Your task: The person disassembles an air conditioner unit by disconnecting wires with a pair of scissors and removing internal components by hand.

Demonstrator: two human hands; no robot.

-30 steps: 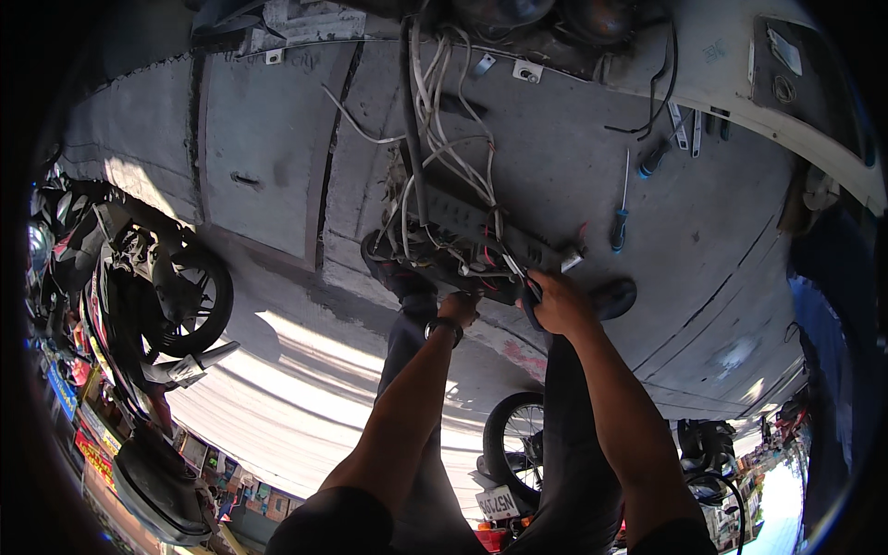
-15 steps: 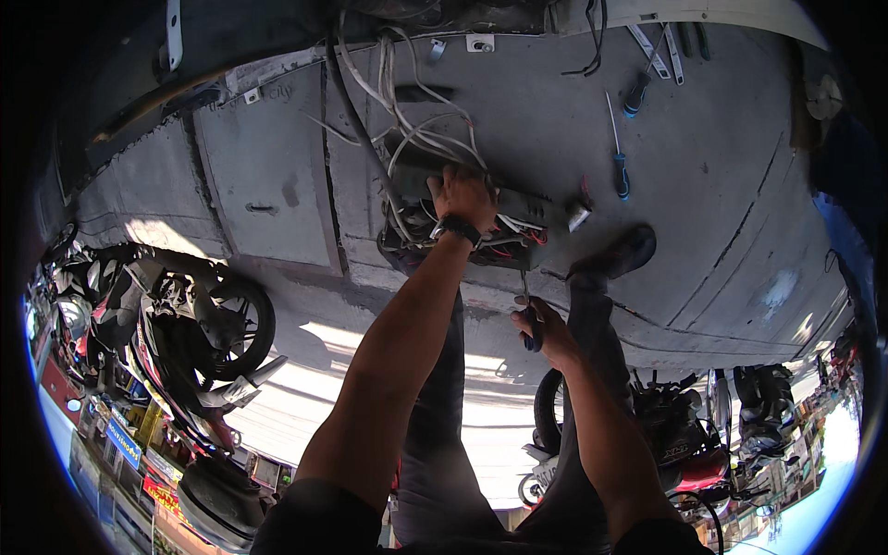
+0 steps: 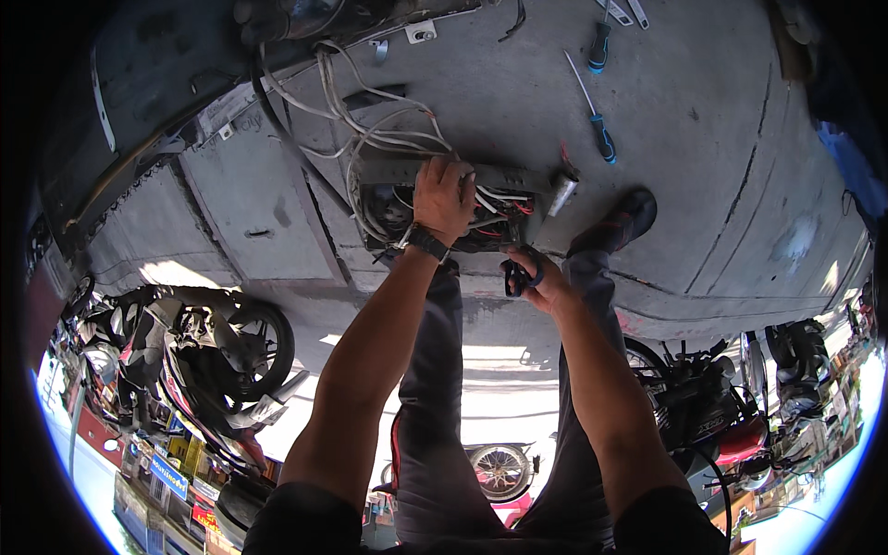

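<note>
A dark open metal box (image 3: 388,173) lies tilted on the ground in front of me, full of wires. My left hand (image 3: 444,199) grips its far edge, fingers curled over the rim, and a watch is on that wrist. Grey and white cables (image 3: 347,125) run into the box from the far left. Red and white wires (image 3: 520,205) show inside its right part. My right hand (image 3: 546,280) is closed around dark-handled scissors (image 3: 514,277) at the box's near right corner. The blades are hidden.
Two blue-handled screwdrivers (image 3: 603,139) lie on the concrete at the far right. A silver cylinder (image 3: 561,192) sits just right of the box, close to my shoe (image 3: 634,217). Parked motorcycles (image 3: 231,347) stand at left and right.
My right hand has moved up with the scissors, against the box. The box now tilts more, showing its wiring, with my left hand still on it. The view has shifted.
</note>
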